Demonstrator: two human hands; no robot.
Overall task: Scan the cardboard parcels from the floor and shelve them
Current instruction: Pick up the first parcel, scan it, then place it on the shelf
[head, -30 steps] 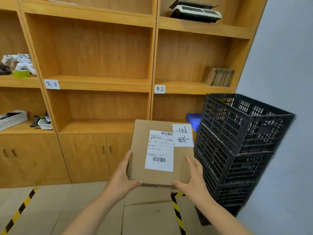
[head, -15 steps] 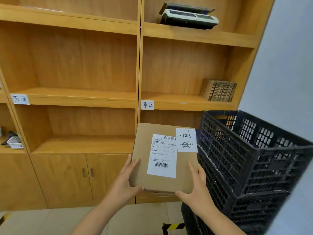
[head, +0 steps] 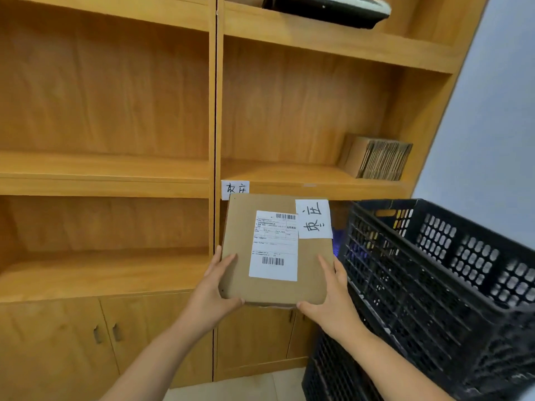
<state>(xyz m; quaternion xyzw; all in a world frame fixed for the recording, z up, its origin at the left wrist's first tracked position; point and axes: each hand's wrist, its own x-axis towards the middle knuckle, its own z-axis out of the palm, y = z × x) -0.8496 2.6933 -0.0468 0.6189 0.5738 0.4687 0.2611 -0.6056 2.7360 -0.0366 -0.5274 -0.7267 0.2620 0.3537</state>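
Note:
A flat brown cardboard parcel (head: 240,256) is held up in front of the wooden shelf unit (head: 212,111). It carries a white shipping label with barcodes and a handwritten white tag at its top right corner. My left hand (head: 211,293) grips its lower left corner and my right hand (head: 333,299) grips its lower right corner. The parcel's top edge overlaps a small white handwritten shelf tag (head: 234,188) on the front of the right middle shelf (head: 289,175).
Stacked black plastic crates (head: 434,285) stand close on the right, against a pale wall. A bundle of flat cardboard (head: 376,157) lies at the right end of the middle shelf. A dark device (head: 327,7) sits on the shelf above. Cabinet doors (head: 107,334) run below.
The view has closed in on the right shelf column. The parcel, still in both hands, has risen until its top edge reaches the tagged middle shelf.

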